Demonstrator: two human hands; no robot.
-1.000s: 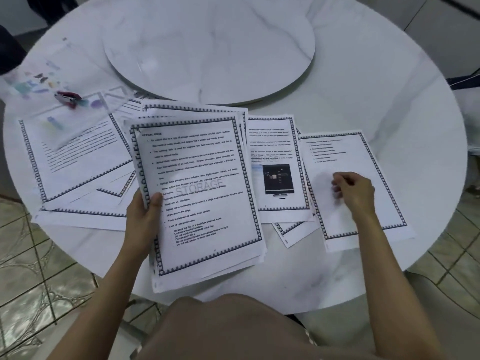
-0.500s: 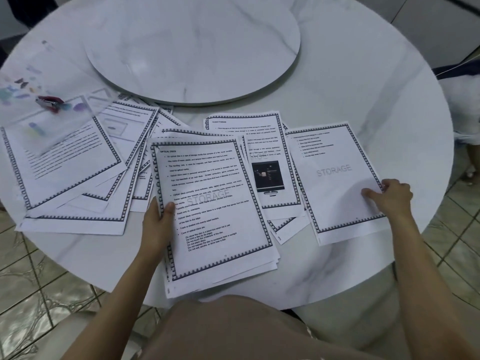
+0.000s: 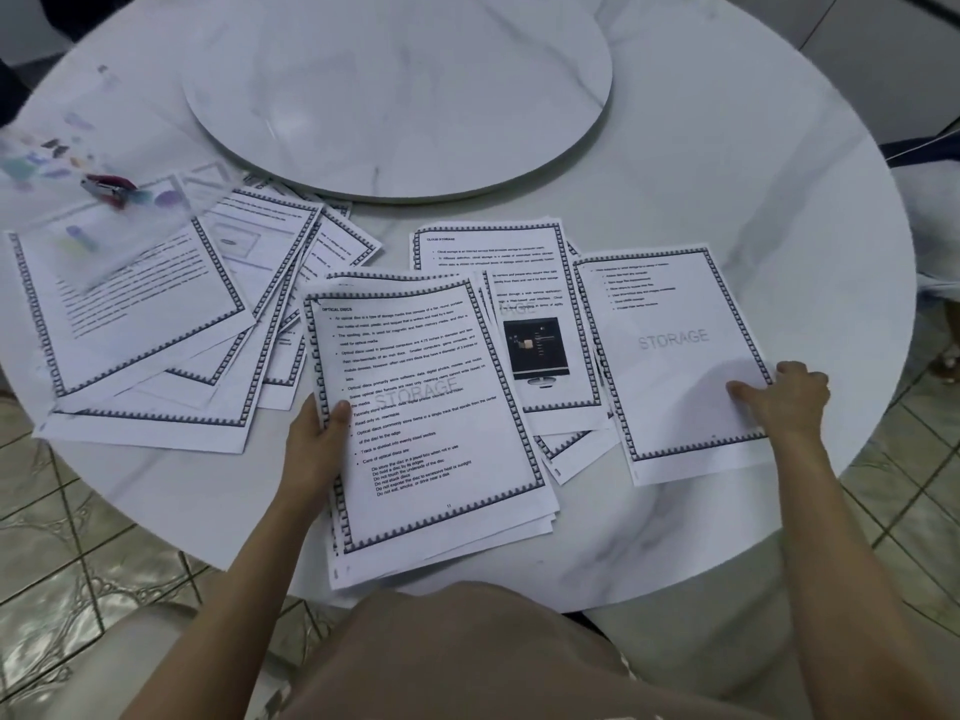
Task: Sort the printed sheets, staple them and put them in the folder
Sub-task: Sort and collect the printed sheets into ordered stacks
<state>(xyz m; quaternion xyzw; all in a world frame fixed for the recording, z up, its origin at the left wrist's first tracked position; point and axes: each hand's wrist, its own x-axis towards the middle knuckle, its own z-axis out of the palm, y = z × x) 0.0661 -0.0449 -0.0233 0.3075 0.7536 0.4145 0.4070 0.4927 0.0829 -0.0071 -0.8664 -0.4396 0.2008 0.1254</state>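
Observation:
My left hand grips the left edge of a stack of printed sheets, thumb on the top page, which reads "OPTICAL DISCS". My right hand pinches the lower right edge of a single sheet with a "STORAGE" watermark, lying flat at the right. Between them lies a sheet with a monitor picture. A fanned heap of sheets covers the left of the table. A clear folder lies on that heap, with a red stapler on top.
The round white marble table has a raised turntable in its middle. The table's near edge runs just past the stack. Tiled floor shows at left and right, and a white chair stands at the far right.
My right hand slid from the middle of the right-hand sheet to its lower right edge and took hold there. The left hand kept its grip on the stack.

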